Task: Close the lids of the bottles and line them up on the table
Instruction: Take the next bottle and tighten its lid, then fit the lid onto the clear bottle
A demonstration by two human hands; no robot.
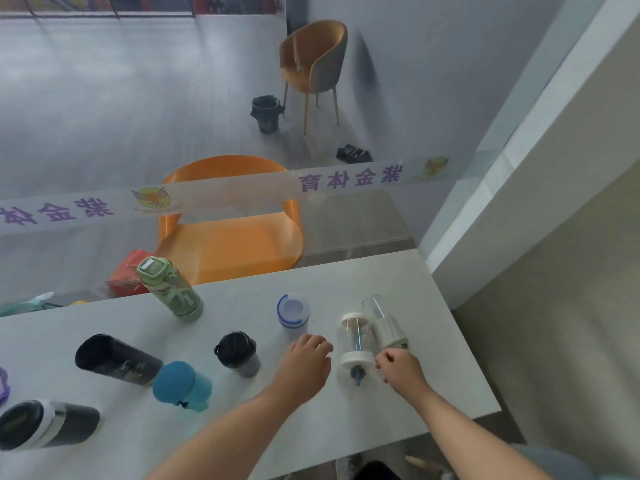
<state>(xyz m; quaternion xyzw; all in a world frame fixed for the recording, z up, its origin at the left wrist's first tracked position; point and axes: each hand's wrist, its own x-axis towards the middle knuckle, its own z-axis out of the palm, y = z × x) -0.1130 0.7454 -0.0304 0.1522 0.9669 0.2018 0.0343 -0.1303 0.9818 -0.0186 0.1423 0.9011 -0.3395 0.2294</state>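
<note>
Far to the left of my fingers, at the near left part of the table (363,289), sits a black and silver bottle (48,424), and just beyond it a black bottle (117,358). Farther back, near the table's far edge, is a green bottle (171,289) with its lid shut. Nearer to me is a blue bottle (181,384) with its cap on. Just left of my left hand (304,367) is a small black cup (237,353) with a black lid. Just beyond that hand is a white bottle (292,311) with a blue ring on top. My left fingers (320,344) are loosely curled, hold nothing and touch no bottle. Between my two hands is a clear bottle (356,341) with white ends and a blue stem poking toward me; whether it stands or lies I cannot tell. A glass bottle (384,322) is just beside it on the right. My right hand (403,372) is at the near end of that pair, its fingers (385,358) curled; whether they pinch anything I cannot tell.
</note>
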